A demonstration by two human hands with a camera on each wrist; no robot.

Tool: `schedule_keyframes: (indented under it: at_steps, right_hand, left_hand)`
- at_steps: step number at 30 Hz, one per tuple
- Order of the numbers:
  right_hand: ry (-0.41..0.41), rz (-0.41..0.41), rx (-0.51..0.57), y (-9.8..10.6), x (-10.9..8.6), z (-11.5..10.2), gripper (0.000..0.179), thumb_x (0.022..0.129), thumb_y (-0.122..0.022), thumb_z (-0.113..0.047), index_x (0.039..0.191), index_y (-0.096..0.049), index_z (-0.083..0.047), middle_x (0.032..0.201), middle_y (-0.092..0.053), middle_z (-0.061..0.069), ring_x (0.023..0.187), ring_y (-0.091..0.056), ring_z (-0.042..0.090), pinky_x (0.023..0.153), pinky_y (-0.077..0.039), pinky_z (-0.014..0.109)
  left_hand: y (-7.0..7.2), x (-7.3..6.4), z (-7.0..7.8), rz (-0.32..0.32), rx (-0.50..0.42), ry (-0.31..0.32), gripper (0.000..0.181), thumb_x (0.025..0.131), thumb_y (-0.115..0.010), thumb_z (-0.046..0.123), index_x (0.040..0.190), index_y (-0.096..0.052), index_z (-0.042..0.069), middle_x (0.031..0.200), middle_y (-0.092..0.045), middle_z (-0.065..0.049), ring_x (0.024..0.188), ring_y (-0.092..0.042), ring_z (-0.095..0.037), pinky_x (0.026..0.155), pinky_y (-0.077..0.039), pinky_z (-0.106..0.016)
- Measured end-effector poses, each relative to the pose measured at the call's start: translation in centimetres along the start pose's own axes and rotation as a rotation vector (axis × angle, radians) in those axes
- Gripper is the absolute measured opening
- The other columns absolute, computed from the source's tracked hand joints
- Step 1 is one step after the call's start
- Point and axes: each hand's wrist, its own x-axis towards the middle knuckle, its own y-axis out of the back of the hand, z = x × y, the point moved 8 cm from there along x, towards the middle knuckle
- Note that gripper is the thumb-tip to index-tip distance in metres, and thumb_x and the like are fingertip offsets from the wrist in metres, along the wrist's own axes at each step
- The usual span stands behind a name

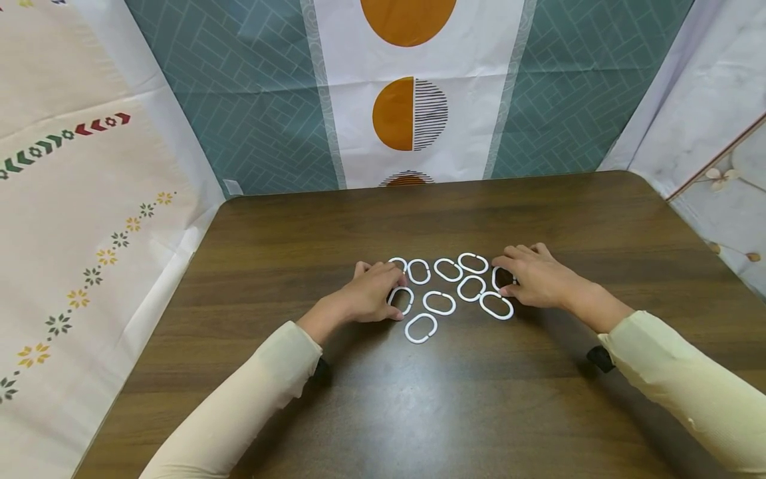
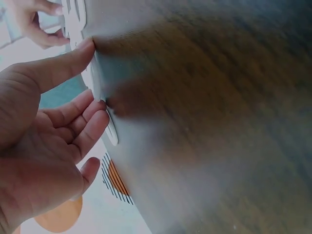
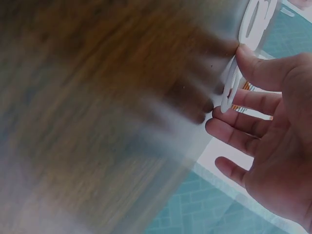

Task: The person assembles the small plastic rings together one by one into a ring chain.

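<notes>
Several white oval plastic links, some with a small gap visible in the loop, lie flat in a loose group mid-table. My left hand (image 1: pixel 371 293) is at the group's left end, thumb and fingertips down around one link (image 1: pixel 413 299). In the left wrist view the fingers are spread and gently bent beside a white link (image 2: pixel 95 80). On the far right of the group, my right hand (image 1: pixel 538 276) reaches over another link (image 1: pixel 493 279), partly hidden under it. The right wrist view has the thumb tip and loosely bent fingers around that link (image 3: pixel 227 105).
Between the hands lie more links, with one link (image 1: pixel 407 329) nearest me and another (image 1: pixel 499 318) close to the right thumb. The brown wooden table (image 1: pixel 419 412) ends at a patterned cloth (image 1: pixel 263 120) behind. Light cloths hang at both sides.
</notes>
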Motion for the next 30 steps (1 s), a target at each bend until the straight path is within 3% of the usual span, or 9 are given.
schedule_keyframes:
  at_steps: [7, 13, 17, 23, 30]
  right_hand:
    - [0.026, -0.002, -0.054, 0.1, -0.07, 0.05, 0.047, 0.081, -0.077, -0.028, 0.118, -0.063, -0.003, 0.103, -0.057, 0.011, 0.099, -0.055, 0.031, 0.084, -0.036, 0.053]
    - [0.033, 0.003, -0.046, 0.16, -0.06, 0.09, 0.047, 0.081, -0.077, -0.028, 0.118, -0.063, -0.003, 0.103, -0.057, 0.01, 0.098, -0.055, 0.03, 0.083, -0.036, 0.053]
    - [0.038, 0.003, -0.048, 0.15, -0.1, 0.09, 0.047, 0.081, -0.077, -0.028, 0.117, -0.063, -0.002, 0.104, -0.058, 0.011, 0.099, -0.055, 0.03, 0.084, -0.036, 0.053]
    - [0.059, 0.009, -0.121, 0.05, 0.01, 0.15, 0.049, 0.081, -0.073, -0.034, 0.116, -0.064, -0.001, 0.109, -0.06, 0.016, 0.105, -0.056, 0.036, 0.089, -0.034, 0.053]
    - [0.098, 0.088, -0.141, 0.53, 0.22, 0.25, 0.048, 0.078, -0.07, -0.037, 0.109, -0.066, -0.001, 0.105, -0.065, 0.016, 0.103, -0.059, 0.039, 0.092, -0.037, 0.052]
  left_hand:
    - [-0.11, -0.02, 0.2, -0.02, 0.026, -0.033, 0.053, 0.078, -0.08, 0.031, 0.122, -0.058, 0.012, 0.108, -0.057, -0.001, 0.104, -0.049, -0.018, 0.094, -0.026, -0.045]
    - [-0.13, -0.12, 0.23, -0.012, 0.035, -0.067, 0.06, 0.078, -0.08, 0.032, 0.133, -0.057, 0.021, 0.106, -0.054, -0.001, 0.099, -0.047, -0.016, 0.091, -0.026, -0.045]
    - [-0.08, 0.01, 0.14, -0.002, 0.02, -0.065, 0.054, 0.076, -0.082, 0.033, 0.125, -0.063, 0.022, 0.105, -0.055, 0.0, 0.099, -0.047, -0.016, 0.092, -0.025, -0.046]
    - [0.14, 0.32, -0.01, 0.003, -0.001, -0.04, 0.05, 0.07, -0.085, 0.033, 0.111, -0.063, 0.013, 0.108, -0.055, -0.001, 0.103, -0.048, -0.02, 0.089, -0.026, -0.045]
    - [0.4, 0.26, 0.06, 0.008, 0.009, -0.017, 0.053, 0.067, -0.088, 0.031, 0.105, -0.058, 0.009, 0.102, -0.055, -0.003, 0.099, -0.05, -0.022, 0.087, -0.029, -0.043]
